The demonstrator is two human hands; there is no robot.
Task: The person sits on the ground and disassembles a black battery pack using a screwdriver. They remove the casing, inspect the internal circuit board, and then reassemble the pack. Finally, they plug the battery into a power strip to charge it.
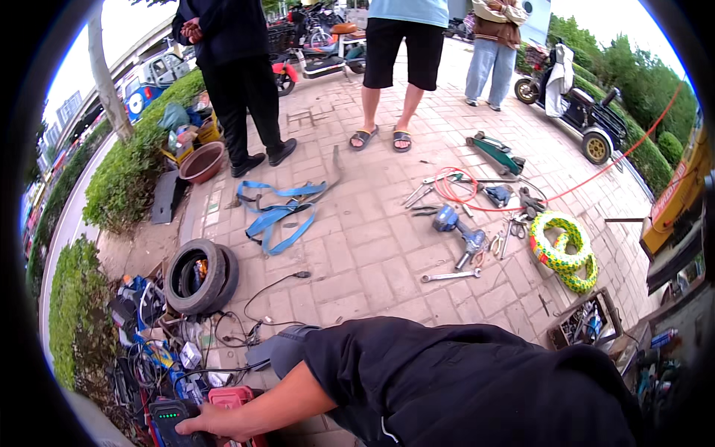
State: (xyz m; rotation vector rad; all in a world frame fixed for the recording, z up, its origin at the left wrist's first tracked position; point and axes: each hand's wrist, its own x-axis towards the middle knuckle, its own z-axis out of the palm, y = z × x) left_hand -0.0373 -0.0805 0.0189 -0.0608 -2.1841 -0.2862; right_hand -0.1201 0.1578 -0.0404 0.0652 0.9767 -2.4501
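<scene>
Battery pack [167, 421], blk, 1 pc., row of lit grn dots on face; at 7–8 o'c., low edge of view, in R hand [220, 422]. R fingers: narrow grip on pack, thumb laid over its face; other fingers mostly hid., can't tell how far they wrap. L hand: out of frame, finger state can't tell. R forearm [290, 402], bare, from dk sleeve [462, 372] that spans 5–6 o'c.

Near R hand: red case [237, 395], 7 o'c., just beside pack, partly hid. Heap of cables & mixed parts [160, 350], 8 o'c. Tires [181, 294], 2, blk, overlapping, 8–9 o'c. Plug [301, 275] on blk cord, 7–8 o'c.

On paving [350, 261]: strap [279, 216], blue, tangled, 9 o'c. Power tool [450, 220], blue/blk, on its side, 3 o'c. Wrench [451, 276], dbl-ended, 4 o'c. Hose [477, 207], red, looped, 2–3 o'c. Floor jack [497, 154], grn, 2 o'c. Coils [547, 257], yel/grn, 2 overlapping, 3 o'c. Toolbox [617, 316], open, w/ small metal pcs., 4 o'c.

Bkgd: standing persons, 3: dk outfit [231, 82], 10–11 o'c.; blk shorts [406, 56], 12–1 o'c.; jeans [491, 71], 1 o'c. Trike [588, 115], blk, 2 o'c. Basin [199, 173], brown, 10 o'c.
</scene>
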